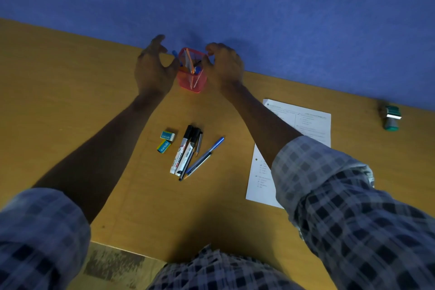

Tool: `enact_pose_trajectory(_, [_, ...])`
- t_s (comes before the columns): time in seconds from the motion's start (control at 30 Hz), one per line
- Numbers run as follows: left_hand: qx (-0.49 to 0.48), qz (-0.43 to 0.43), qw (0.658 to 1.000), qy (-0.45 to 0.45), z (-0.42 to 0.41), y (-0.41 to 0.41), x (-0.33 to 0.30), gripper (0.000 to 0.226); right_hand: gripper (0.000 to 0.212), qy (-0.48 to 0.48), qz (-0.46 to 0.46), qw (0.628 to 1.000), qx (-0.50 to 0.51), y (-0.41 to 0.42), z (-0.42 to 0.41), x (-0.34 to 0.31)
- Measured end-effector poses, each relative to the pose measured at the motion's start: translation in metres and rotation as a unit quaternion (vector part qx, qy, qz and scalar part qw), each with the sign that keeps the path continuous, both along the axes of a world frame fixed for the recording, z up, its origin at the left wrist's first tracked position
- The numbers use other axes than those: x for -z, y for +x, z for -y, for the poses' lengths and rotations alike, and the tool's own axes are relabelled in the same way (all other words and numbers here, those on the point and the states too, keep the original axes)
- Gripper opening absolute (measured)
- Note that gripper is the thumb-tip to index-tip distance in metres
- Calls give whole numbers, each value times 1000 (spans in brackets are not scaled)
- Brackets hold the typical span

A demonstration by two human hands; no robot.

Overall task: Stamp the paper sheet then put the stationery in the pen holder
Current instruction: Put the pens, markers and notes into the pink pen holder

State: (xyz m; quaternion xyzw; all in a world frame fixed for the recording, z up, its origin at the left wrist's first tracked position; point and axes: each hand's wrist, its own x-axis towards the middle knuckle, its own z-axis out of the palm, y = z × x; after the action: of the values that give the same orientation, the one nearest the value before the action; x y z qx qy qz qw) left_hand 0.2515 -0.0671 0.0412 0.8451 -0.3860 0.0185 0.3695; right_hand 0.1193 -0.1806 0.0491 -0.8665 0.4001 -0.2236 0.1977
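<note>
A red mesh pen holder [193, 80] stands at the far edge of the desk against the blue wall, with a few pens inside. My left hand [153, 68] is beside its left side and my right hand [223, 66] beside its right, fingers spread; whether they touch the holder is unclear. Nearer to me lie two markers [183, 153], a pencil [199, 142], a blue pen [211, 148] and two erasers [166, 141]. A printed paper sheet [313, 125] lies to the right, partly under my right forearm. A green stamp [390, 117] sits far right.
The wooden desk [70, 101] ends at a blue wall at the back. Its near edge runs just in front of my body, with patterned floor below at the left.
</note>
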Motion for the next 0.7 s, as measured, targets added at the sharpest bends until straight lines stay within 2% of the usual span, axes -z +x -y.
enact_pose_trajectory(0.17, [-10,-7,1000,15,-22,-11,11,33,22,18,-12,1000,-1,-16,-19,10])
enact_pose_trajectory(0.33, [20,-62,988,139,-45,-28,31,22,23,75,-76,994,-16,-31,-47,30])
enact_pose_trajectory(0.5, [130,-137,950,247,-66,-45,47,27,27,158,-147,975,-43,-42,-77,50])
enact_pose_trajectory(0.6, [145,-117,941,283,-68,-56,50,26,33,190,-184,963,-51,-41,-91,58])
enact_pose_trajectory(0.7, [144,-65,927,341,-68,-65,52,24,34,205,-175,962,-38,-40,-100,64])
